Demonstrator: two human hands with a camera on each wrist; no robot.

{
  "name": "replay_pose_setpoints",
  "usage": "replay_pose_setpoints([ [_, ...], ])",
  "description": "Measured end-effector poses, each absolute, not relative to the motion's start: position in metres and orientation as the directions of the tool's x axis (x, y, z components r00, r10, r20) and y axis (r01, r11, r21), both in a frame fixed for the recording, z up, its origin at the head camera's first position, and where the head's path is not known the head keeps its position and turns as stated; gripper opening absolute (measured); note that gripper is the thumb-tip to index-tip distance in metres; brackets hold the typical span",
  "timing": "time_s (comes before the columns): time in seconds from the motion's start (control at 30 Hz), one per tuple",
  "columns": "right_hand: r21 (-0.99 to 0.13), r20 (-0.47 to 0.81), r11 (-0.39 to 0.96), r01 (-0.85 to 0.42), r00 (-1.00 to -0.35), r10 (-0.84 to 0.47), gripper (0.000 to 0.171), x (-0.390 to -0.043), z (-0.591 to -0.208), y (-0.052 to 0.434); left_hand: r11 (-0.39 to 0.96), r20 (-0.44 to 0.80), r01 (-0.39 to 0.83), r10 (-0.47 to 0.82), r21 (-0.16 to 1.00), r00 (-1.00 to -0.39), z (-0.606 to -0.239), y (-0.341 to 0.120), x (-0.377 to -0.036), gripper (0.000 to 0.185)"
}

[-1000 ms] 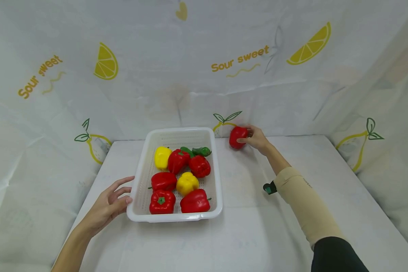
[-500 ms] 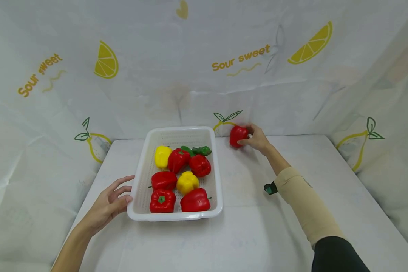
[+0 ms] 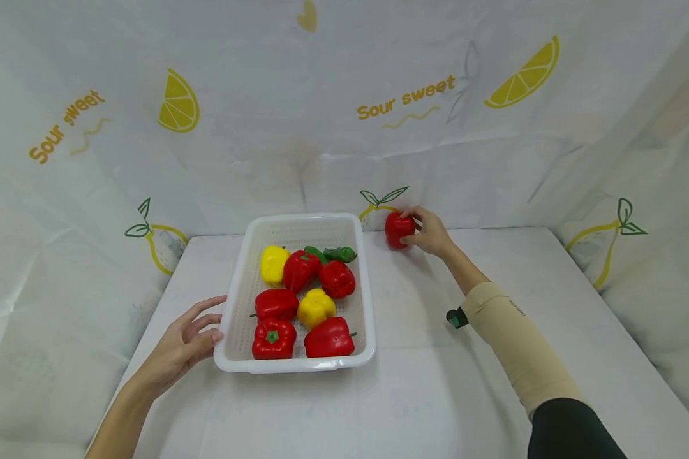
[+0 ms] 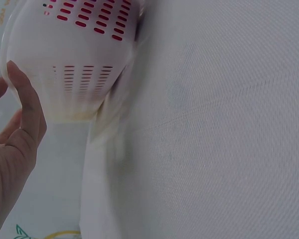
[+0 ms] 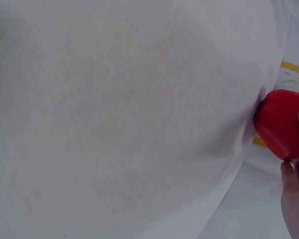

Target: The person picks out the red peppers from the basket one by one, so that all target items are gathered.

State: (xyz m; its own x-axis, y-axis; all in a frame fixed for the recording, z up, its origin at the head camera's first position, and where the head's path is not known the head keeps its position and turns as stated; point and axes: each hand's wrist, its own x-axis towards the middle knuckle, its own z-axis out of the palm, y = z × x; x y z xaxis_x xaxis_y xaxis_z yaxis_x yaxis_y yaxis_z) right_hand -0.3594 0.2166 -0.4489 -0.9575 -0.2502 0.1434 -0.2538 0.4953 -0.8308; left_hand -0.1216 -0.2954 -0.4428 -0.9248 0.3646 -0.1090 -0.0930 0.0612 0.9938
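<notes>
Glossy, blocky red bell pepper (image 3: 398,231) sits at the far edge of the table, right of the basket and well apart from it, close to the backdrop. Likely resting on the cloth, but the underside contact isn't clear in either view.

Right hand (image 3: 432,233) has it from the right side: thumb low on the near face, fingers on top, pinching the pepper between them. Right wrist view catches only part of hand and pepper at the frame edge.

Rectangular white perforated plastic basket (image 3: 289,366) is left of the pepper. Left hand (image 3: 180,349) is at its left rim, digits bent and spread, fingertips touching the rim, no firm pinch.

In the basket: five red bell peppers (image 3: 330,338), two yellow bell peppers (image 3: 316,309), plus slim dark-green peppers (image 3: 340,255) at the back, one partly behind a red one. Front half of the basket is mostly red, one yellow mid-basket.

Right arm wears a beige sleeve (image 3: 517,344) with black fabric above it. Table (image 3: 413,395) has a white cover; white lemon-print backdrop (image 3: 252,166) stands behind.
</notes>
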Motion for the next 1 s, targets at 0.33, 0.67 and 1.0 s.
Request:
replay_pose_setpoints([
  [0.33,-0.847,0.146,0.468,-0.252,-0.957,-0.252,0.051,-0.3574,-0.446,0.2181,0.06,-0.102,-0.085,0.369,0.995,-0.924,-0.445,-0.2972,-0.122,0.061],
  [0.67,-0.879,0.156,0.405,-0.251,-0.955,-0.254,0.054,-0.3593,-0.444,0.219,0.056,-0.11,-0.096,0.365,0.994,-0.924,-0.4452,-0.2974,-0.1233,0.063],
  [1.0,-0.874,0.168,0.405,-0.267,-0.95,-0.262,0.055,-0.3625,-0.4393,0.2146,0.062,-0.108,-0.092,0.365,0.994,-0.925,-0.4444,-0.2973,-0.1239,0.063],
])
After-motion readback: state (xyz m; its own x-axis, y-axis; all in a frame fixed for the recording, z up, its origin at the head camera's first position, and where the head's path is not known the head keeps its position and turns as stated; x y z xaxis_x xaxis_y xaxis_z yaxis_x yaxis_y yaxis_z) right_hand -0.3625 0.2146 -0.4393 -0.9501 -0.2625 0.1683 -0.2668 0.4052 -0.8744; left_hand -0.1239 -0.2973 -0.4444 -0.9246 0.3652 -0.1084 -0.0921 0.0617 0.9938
